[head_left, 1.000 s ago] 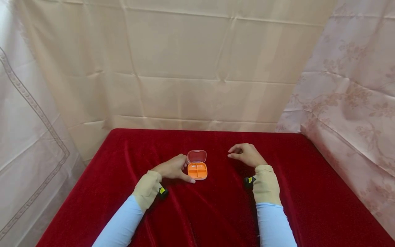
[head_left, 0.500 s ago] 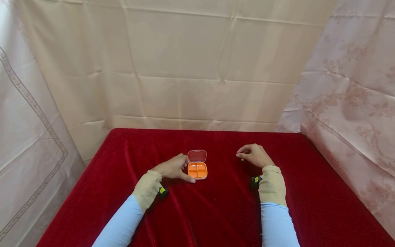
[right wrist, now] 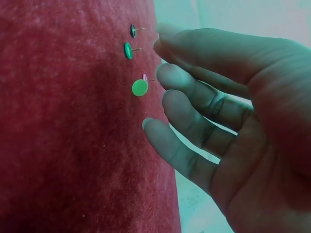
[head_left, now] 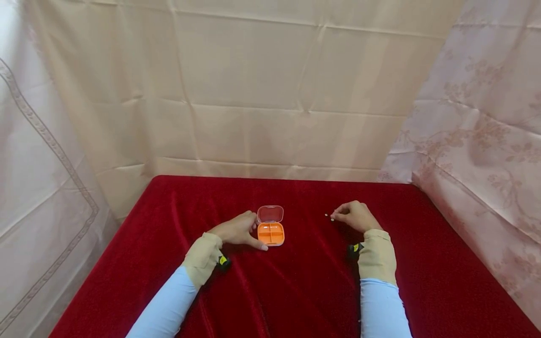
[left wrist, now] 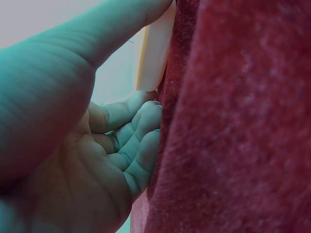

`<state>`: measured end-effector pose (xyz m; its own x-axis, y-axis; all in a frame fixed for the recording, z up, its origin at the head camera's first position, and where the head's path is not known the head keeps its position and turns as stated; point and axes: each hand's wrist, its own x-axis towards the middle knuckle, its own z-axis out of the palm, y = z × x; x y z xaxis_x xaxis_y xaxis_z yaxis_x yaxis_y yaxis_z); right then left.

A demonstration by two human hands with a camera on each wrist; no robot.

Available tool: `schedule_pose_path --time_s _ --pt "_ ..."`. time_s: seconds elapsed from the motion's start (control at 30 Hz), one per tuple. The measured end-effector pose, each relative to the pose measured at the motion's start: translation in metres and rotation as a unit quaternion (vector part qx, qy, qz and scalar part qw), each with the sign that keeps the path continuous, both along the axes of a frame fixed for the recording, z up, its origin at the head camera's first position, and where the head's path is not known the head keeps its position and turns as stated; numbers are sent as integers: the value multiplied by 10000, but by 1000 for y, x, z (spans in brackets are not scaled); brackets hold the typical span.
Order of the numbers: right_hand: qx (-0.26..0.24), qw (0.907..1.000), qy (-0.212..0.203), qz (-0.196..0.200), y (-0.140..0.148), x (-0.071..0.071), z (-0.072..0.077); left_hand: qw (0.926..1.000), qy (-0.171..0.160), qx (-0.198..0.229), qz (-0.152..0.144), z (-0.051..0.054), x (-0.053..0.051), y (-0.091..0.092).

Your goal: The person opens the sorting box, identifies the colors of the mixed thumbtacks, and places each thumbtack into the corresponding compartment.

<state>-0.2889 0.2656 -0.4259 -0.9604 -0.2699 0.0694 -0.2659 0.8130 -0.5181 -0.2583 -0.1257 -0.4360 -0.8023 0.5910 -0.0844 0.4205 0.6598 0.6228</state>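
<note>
An orange four-part box [head_left: 271, 233] lies on the red cloth with its clear lid [head_left: 270, 214] tipped back. My left hand [head_left: 238, 230] holds it from the left, thumb at its front edge and index finger at its back; the left wrist view shows the box's pale side [left wrist: 155, 56] between them. To the right, my right hand [head_left: 355, 216] hovers with loosely bent fingers beside small pale dots [head_left: 326, 215]. In the right wrist view these are push pins: dark [right wrist: 133, 30], green [right wrist: 129, 50], light green [right wrist: 140, 88] and pink [right wrist: 144, 77]. No object shows between the right fingertips.
The red cloth [head_left: 296, 291] covers the table under both hands. Beige fabric [head_left: 253, 94] hangs behind the table's back edge, with pale drapes at the left [head_left: 42, 188] and the floral right side [head_left: 486, 141].
My right hand has moved right, away from the box, and small pale dots now show left of its fingertips. The left hand and the box have kept their places.
</note>
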Motion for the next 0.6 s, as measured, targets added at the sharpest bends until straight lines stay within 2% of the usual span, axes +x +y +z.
schedule_pose_path --time_s 0.6 --pt "-9 9998 -170 -63 1 -1 -5 10000 -27 22 -53 -1 -1 0"
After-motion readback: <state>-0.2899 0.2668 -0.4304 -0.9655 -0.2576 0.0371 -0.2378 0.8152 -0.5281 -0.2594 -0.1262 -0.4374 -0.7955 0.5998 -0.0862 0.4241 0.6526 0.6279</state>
